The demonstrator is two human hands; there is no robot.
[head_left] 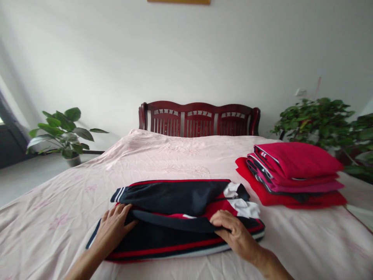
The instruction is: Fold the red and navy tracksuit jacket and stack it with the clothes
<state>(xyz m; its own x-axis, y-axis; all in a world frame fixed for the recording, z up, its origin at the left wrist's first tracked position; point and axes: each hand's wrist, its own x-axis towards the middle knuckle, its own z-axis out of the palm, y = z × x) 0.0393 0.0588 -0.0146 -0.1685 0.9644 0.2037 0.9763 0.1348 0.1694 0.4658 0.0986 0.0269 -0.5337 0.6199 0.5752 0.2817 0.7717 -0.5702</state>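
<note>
Pink-sheeted bed (pixel 180 155) bearing all, red folded stack (pixel 294 175) lying right, navy-and-red jacket (pixel 177 217) spreading at near centre, left hand (pixel 113 227) pressing flat on it, right hand (pixel 236 233) pinching its folded edge.

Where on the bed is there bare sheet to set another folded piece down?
Bare sheet runs between the headboard and the navy-and-red garment, and left of it toward the plant. The right side is crowded: the red stack sits close to the garment, which both hands press.
</note>
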